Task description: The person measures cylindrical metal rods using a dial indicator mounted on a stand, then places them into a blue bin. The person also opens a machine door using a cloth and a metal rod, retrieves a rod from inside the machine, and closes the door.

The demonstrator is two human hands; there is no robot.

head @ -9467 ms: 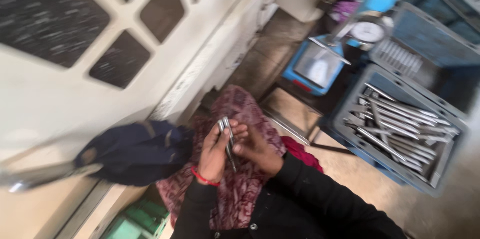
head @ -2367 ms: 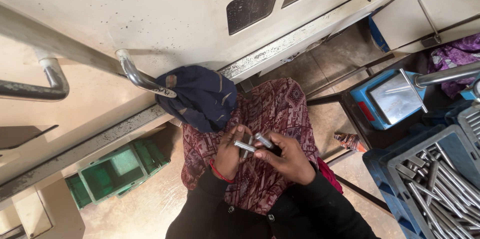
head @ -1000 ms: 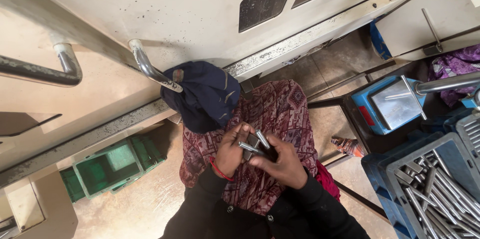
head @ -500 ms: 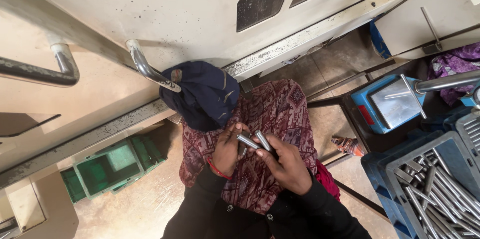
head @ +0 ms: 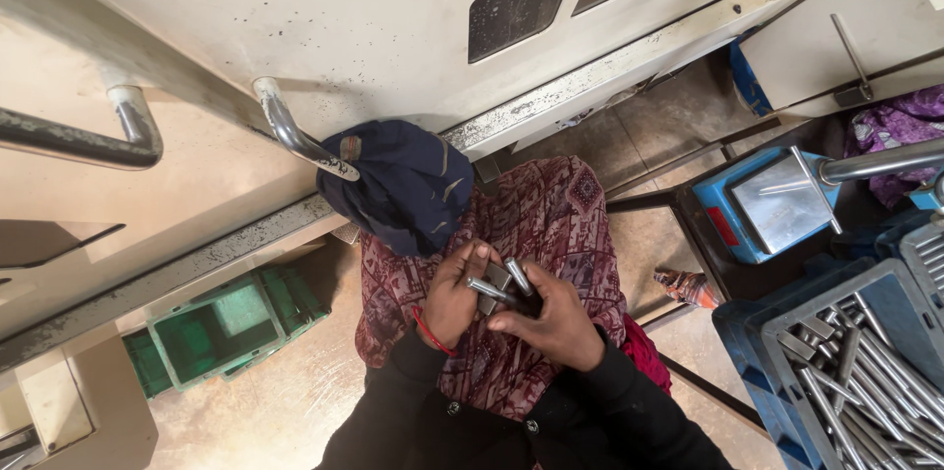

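Observation:
My left hand and my right hand meet over my lap, both closed around a small bunch of short shiny metal rods. Two rod ends stick up between my fingers. A red thread circles my left wrist. Under my hands lies a maroon patterned cloth covering my legs. My sleeves are black.
A dark blue cloth hangs from a metal handle on the cream machine door. A blue crate of long metal rods sits at the right, a blue scale beyond it, green crates at lower left.
My hands have stayed over my lap with the rods, only shifting them slightly between my fingers. The view has tilted a little; 9.5 s ago it faced farther right.

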